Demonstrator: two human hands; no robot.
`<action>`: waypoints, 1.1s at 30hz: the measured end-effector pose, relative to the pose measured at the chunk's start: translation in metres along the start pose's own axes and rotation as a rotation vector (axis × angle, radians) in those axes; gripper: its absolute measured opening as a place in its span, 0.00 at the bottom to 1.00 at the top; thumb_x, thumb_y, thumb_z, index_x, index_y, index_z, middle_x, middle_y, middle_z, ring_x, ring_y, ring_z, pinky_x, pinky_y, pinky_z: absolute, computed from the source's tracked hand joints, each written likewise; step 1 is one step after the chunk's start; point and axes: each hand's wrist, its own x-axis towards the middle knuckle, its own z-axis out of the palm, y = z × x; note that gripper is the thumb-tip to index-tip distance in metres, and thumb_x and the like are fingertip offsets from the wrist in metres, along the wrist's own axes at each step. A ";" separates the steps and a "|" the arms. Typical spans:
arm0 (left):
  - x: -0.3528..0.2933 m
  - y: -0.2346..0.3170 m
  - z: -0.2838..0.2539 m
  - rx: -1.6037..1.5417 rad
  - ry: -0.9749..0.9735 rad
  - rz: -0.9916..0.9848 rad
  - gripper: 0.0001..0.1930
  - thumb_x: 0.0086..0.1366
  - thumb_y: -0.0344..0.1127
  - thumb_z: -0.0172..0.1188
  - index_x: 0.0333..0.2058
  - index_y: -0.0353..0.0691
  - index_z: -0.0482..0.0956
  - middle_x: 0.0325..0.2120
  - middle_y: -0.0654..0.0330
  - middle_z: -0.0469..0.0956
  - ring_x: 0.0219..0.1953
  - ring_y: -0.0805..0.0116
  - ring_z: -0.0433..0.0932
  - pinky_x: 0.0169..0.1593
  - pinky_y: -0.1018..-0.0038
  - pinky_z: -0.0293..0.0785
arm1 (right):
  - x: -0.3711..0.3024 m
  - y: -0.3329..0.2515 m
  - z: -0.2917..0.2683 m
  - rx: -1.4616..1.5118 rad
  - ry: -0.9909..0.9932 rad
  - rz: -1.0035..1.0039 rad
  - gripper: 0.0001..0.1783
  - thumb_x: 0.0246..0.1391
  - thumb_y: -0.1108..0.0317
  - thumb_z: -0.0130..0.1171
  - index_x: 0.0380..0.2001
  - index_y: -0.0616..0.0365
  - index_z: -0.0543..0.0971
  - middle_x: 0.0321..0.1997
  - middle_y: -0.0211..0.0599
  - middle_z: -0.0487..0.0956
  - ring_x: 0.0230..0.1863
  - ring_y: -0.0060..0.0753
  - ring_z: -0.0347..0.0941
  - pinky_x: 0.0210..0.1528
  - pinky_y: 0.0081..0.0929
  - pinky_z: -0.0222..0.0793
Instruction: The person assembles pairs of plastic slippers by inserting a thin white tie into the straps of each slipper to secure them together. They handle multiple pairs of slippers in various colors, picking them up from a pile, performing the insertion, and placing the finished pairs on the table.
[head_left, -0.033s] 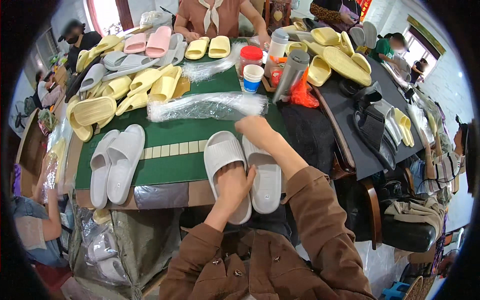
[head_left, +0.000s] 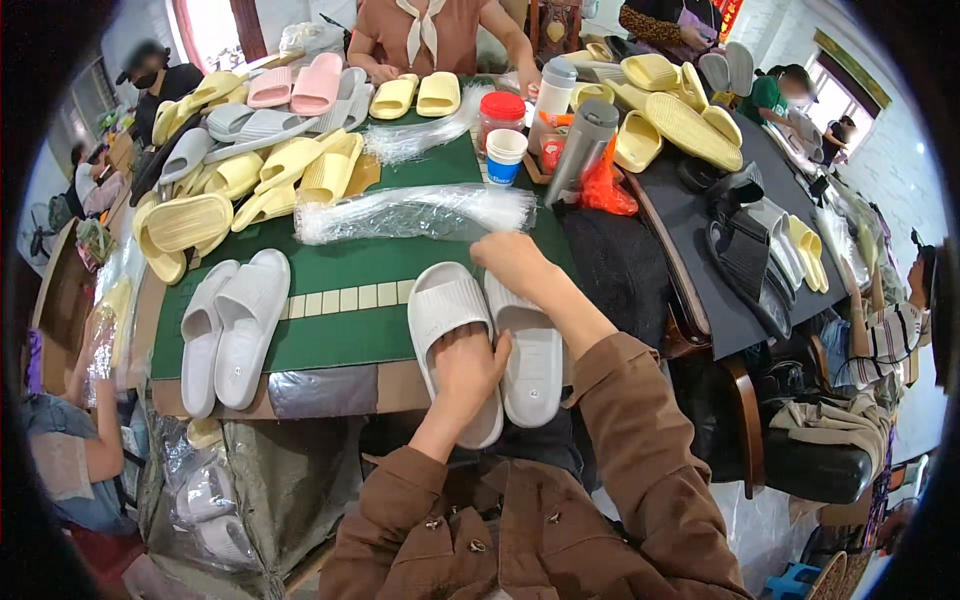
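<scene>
While your left hand (head_left: 468, 365) lies flat on the heel of the left slipper (head_left: 447, 335), fingers spread and pressing rather than gripping, your right hand (head_left: 512, 258) curls over the toe of the right slipper (head_left: 530, 350), just beside it. Both slippers sit at the near edge of the table (head_left: 350, 340), touching side by side, long axes running away from you, heels slightly over that edge. Each hand is nearest its own slipper. They look like soft moulded foam, pale grey-white, ribbed across the strap, smooth in the footbed. Beyond the toes lies a crinkled bundle of clear bags (head_left: 410, 212), lengthwise across the green mat. Toward the near left corner rests another grey pair (head_left: 228, 325); yellow slippers (head_left: 250, 175) crowd the far left.
</scene>
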 end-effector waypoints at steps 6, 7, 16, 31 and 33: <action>-0.002 0.005 -0.021 -0.045 -0.090 0.001 0.21 0.59 0.45 0.60 0.36 0.27 0.77 0.36 0.41 0.76 0.41 0.42 0.74 0.48 0.54 0.67 | -0.006 -0.003 -0.008 -0.002 0.160 0.057 0.06 0.50 0.71 0.53 0.30 0.57 0.78 0.32 0.42 0.80 0.36 0.48 0.78 0.37 0.41 0.73; -0.007 0.008 -0.027 -0.015 0.014 0.075 0.19 0.58 0.43 0.61 0.36 0.28 0.77 0.34 0.42 0.76 0.40 0.43 0.74 0.47 0.54 0.67 | -0.006 -0.003 -0.011 0.007 0.191 0.065 0.06 0.51 0.71 0.52 0.30 0.57 0.79 0.33 0.42 0.80 0.36 0.48 0.78 0.37 0.41 0.73; 0.045 -0.011 -0.064 -0.298 0.180 0.008 0.10 0.57 0.31 0.60 0.38 0.37 0.74 0.30 0.53 0.75 0.37 0.50 0.76 0.38 0.60 0.72 | -0.016 -0.018 -0.014 0.369 0.419 0.021 0.11 0.52 0.72 0.56 0.39 0.57 0.80 0.35 0.42 0.79 0.34 0.48 0.77 0.37 0.39 0.73; 0.104 -0.034 -0.009 -0.788 -0.022 -0.136 0.07 0.64 0.27 0.55 0.38 0.32 0.70 0.22 0.52 0.79 0.22 0.65 0.79 0.26 0.71 0.72 | -0.018 -0.025 0.010 0.718 0.566 0.190 0.09 0.53 0.76 0.53 0.37 0.66 0.79 0.35 0.51 0.80 0.37 0.52 0.76 0.41 0.39 0.71; 0.103 -0.033 -0.010 -0.783 -0.022 -0.132 0.06 0.64 0.29 0.55 0.36 0.31 0.72 0.21 0.54 0.79 0.21 0.69 0.78 0.25 0.72 0.71 | -0.019 -0.024 0.012 0.705 0.566 0.188 0.09 0.53 0.78 0.52 0.37 0.67 0.79 0.35 0.51 0.80 0.36 0.52 0.76 0.40 0.38 0.71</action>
